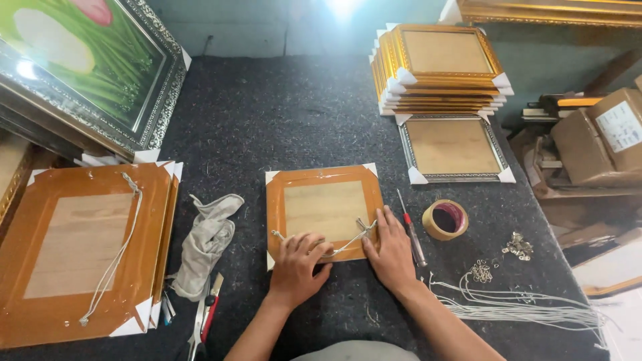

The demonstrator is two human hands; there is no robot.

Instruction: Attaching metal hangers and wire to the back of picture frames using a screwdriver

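Observation:
A small picture frame (324, 179) lies face down at the middle of the dark felt table (287, 113), its orange back taped and its corners capped in white. A pale hanging cord (348, 245) runs across its lower edge between two small fittings. My left hand (299, 269) rests on the frame's lower left part, fingers curled over the cord. At the frame's lower right edge my right hand (390, 253) pinches the cord near the right fitting.
A red-handled screwdriver (412, 230) and a roll of brown tape (445, 219) lie right of the frame, small metal hooks (518, 246) and a bundle of cords (521, 309) beyond. Stacked frames (441, 73) at back right, larger frames (80, 251) left, a grey rag (207, 244), scissors (204, 321).

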